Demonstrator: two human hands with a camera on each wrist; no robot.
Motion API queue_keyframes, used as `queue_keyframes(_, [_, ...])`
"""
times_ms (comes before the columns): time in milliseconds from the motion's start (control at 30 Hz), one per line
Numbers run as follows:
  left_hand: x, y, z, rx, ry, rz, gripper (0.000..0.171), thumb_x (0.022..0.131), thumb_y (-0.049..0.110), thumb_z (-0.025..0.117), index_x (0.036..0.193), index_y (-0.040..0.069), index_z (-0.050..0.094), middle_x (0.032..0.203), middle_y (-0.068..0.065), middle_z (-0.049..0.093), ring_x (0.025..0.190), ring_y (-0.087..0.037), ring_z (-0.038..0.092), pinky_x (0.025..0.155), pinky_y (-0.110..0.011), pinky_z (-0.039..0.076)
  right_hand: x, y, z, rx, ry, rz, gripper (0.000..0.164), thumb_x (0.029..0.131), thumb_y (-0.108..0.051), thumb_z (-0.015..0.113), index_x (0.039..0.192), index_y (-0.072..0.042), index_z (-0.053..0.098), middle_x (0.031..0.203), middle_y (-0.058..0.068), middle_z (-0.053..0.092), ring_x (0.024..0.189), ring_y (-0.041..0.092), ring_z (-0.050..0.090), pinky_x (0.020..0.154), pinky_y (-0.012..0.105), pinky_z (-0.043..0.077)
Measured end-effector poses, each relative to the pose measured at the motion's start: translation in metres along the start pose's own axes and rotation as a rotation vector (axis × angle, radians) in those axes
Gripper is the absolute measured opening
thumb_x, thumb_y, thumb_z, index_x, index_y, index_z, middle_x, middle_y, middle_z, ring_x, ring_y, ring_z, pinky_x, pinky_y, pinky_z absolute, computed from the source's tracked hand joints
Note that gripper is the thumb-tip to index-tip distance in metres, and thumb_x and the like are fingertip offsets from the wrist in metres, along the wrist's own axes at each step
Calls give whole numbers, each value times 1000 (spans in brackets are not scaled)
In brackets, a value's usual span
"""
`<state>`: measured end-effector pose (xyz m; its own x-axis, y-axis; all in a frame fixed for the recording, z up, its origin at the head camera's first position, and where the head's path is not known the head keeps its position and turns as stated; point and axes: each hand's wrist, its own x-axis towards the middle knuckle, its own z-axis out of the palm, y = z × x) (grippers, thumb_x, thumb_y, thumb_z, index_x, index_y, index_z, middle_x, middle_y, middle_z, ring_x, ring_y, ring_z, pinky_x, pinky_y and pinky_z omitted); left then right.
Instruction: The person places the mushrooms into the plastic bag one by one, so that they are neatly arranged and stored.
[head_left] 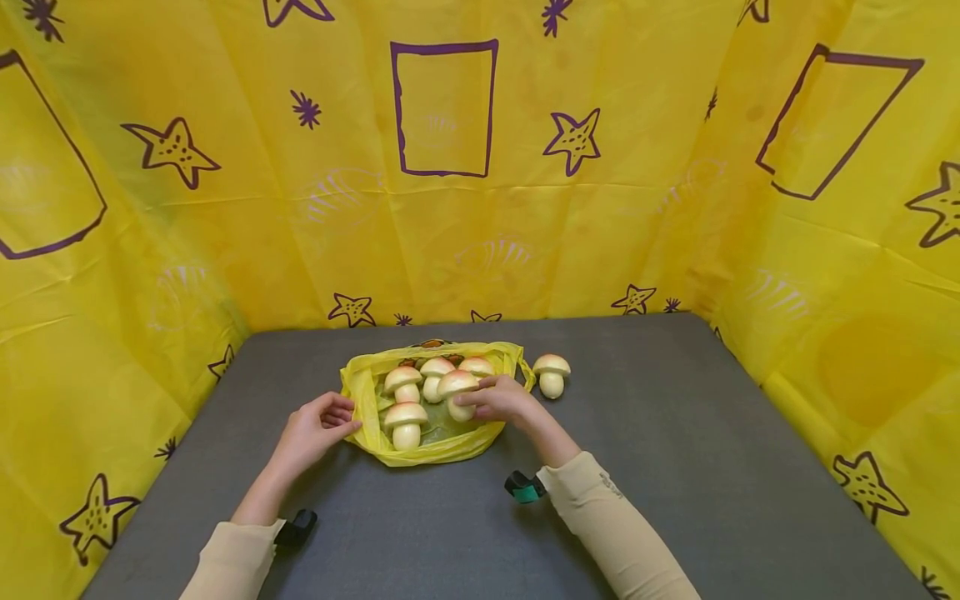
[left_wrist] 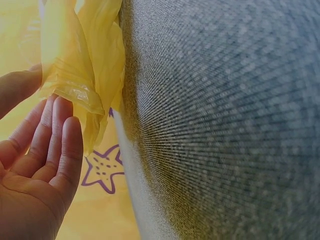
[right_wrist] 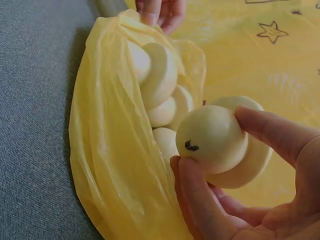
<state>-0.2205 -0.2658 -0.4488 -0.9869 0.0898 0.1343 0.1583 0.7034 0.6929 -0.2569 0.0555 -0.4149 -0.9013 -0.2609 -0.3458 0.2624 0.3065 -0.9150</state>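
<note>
A yellow plastic bag [head_left: 450,454] lies with its mouth spread wide on the grey table. Inside it stand several toy mushrooms [head_left: 406,425] with cream stems and reddish-topped caps. My left hand [head_left: 321,423] holds the bag's left rim between thumb and fingers; the left wrist view shows the fingertips against the thin plastic [left_wrist: 80,95]. With thumb and fingers, my right hand [head_left: 501,400] pinches another toy mushroom [right_wrist: 212,137] by its stem, over the right part of the bag's opening. A dark mark shows on that stem's end. Part of its cap is behind my fingers.
One more toy mushroom [head_left: 552,375] stands upright on the grey table [head_left: 675,467], just right of the bag. Yellow cloth walls [head_left: 480,233] with purple stars and rectangles enclose the table at the back and both sides.
</note>
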Motion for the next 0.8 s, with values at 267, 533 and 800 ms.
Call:
queue_keyframes(267, [0,0,0,2,1,5,33,81,26,76,104,7,62,93,-6,67,81,-15,62,69,-21,51,10,3,10,43,-11,23,81,78,-20,77,140,10,34,139,29,43,101,30,65,88,41,52])
queue_keyframes(533, [-1,0,-1,7,4,2,33,81,27,75,104,7,62,93,-5,67,81,-15,62,69,-21,51,17,6,16,0,-2,20,52,77,-20,78,113,9,54,109,24,61,80,22,68,72,32,56])
queue_keyframes(800, [-2,-1,0,15,7,10,31,82,26,74,104,8,62,93,-5,67,81,-15,62,69,-23,51,20,11,22,-106,30,26,38,75,-25,80,82,-6,48,85,12,59,74,23,67,60,28,54])
